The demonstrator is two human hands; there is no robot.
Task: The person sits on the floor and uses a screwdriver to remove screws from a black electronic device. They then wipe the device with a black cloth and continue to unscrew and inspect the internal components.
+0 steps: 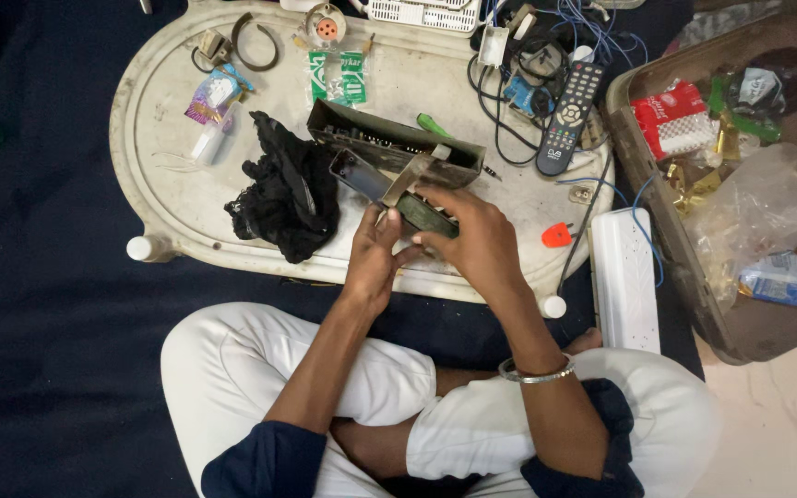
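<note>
a: what's at the left of your white oval plastic tray point(168, 198)?

b: a crumpled black cloth point(286, 189) lies on it, just left of my hands. far of that sits a small purple-and-white sachet point(214, 94).

a: and your hands?

b: my left hand point(373, 258) is curled narrow round the near end of the flat dark rectangular part point(422, 214), thumb against it. my right hand point(474, 235) is closed over that part from above, fingers pinching it. the part sits at the tray's near middle, held just above the surface, touching the open olive-green metal casing point(398, 143) that lies far of my hands.

a: what's to the right?

b: a black remote control point(569, 118) beside a tangle of black and blue wires point(518, 65), a small orange plastic piece point(556, 235) near my right wrist, then a white power strip point(624, 277) and a brown bin of wrappers point(643, 161).
</note>
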